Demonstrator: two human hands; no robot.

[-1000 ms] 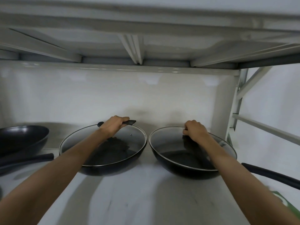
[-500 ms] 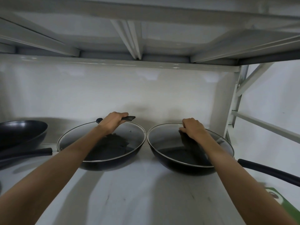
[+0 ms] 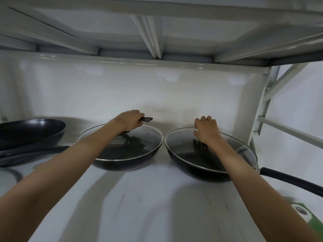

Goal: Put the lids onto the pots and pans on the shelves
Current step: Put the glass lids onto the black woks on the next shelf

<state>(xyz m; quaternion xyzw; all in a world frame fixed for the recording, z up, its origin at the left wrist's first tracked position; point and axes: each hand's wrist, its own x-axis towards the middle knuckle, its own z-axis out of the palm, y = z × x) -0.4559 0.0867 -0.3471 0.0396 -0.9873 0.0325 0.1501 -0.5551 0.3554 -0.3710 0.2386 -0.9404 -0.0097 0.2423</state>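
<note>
Two black pans stand side by side on the white shelf (image 3: pixel 157 206), each with a glass lid lying on it. My left hand (image 3: pixel 130 119) is closed around the black bar handle (image 3: pixel 146 119) of the left lid (image 3: pixel 139 144), which covers the left pan (image 3: pixel 122 164). My right hand (image 3: pixel 207 130) hovers over the far part of the right lid (image 3: pixel 180 145) with its fingers spread and nothing in them. The right pan (image 3: pixel 201 173) has a long black handle (image 3: pixel 288 180) that points to the front right.
An uncovered black pan (image 3: pixel 26 131) sits at the far left, its handle (image 3: pixel 26 152) lying toward the middle. The upper shelf (image 3: pixel 157 32) hangs low overhead. A white upright post (image 3: pixel 262 109) stands at the right, and a green box (image 3: pixel 307 215) is at the lower right.
My right hand has let go of the right lid and spread its fingers. My left hand keeps its hold on the left lid's handle. The camera has shifted slightly.
</note>
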